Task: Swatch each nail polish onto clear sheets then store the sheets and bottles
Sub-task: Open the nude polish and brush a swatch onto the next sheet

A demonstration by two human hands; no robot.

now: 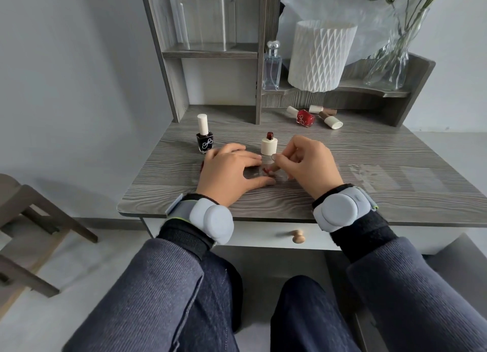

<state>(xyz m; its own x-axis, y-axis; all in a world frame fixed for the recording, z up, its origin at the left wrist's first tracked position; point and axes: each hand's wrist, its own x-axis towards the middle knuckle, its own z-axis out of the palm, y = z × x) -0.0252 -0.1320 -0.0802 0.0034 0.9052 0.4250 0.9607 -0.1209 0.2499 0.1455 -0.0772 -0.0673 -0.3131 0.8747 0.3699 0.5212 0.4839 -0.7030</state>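
The clear sheet lies flat on the grey wood-grain desk at centre frame, between the two hands. It is nearly invisible, showing only as a faint sheen with a small dab of red polish on it.

The left hand rests on the sheet w/ fingers straight and spread, thumb stretched out toward the right. The right hand pinches the brush between thumb and forefinger, the other fingers curled.

The brush's long axis slants down to the lower left, red tip on the sheet. Most of its stem is hidden by the fingers, so whether a cap is attached can't be told. The sheet's edges are hard to trace, and its left part is covered by the palm.

Just behind the hands stands the open bottle, upright: cream body, dark red neck, no cap. A dark bottle w/ a cream cap stands upright at centre left.

A red bottle and a brown bottle lie on their sides at upper right of centre (a third cream cap lies beside them). More sheets show as pale glare at right.
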